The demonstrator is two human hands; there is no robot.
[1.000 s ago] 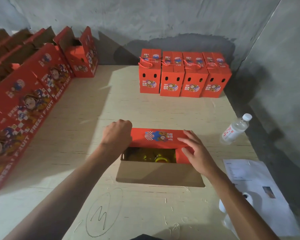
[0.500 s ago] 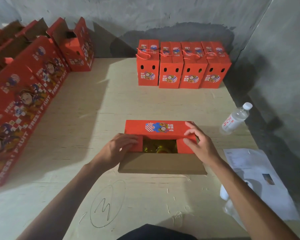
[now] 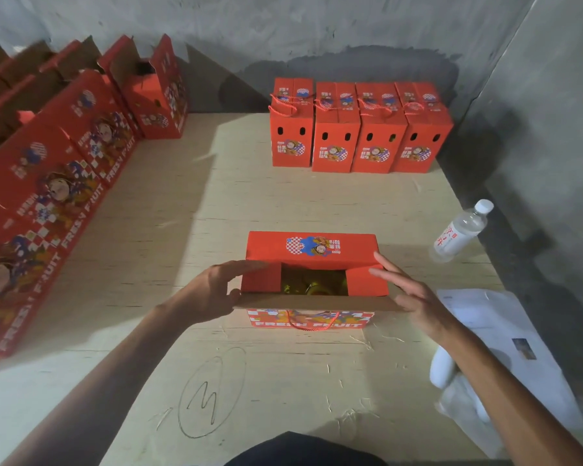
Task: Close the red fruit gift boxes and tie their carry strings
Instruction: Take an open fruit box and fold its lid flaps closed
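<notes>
Plywood table [image 3: 283,203], grey walls; both hands' fingers straight, pressing box [image 3: 312,245] side flaps

The open gift box [image 3: 312,250] is showing bright red flaps, a blue and red-white checked emblem, brown raw cardboard on its near flap, and white "FRESH FRUIT" lettering. Its carry string [image 3: 312,322] is showing red. Yellow is glinting inside. The four closed boxes [image 3: 359,129] are wearing matching red. The water bottle [image 3: 460,232] is showing clear plastic, a white cap and red label print.
</notes>
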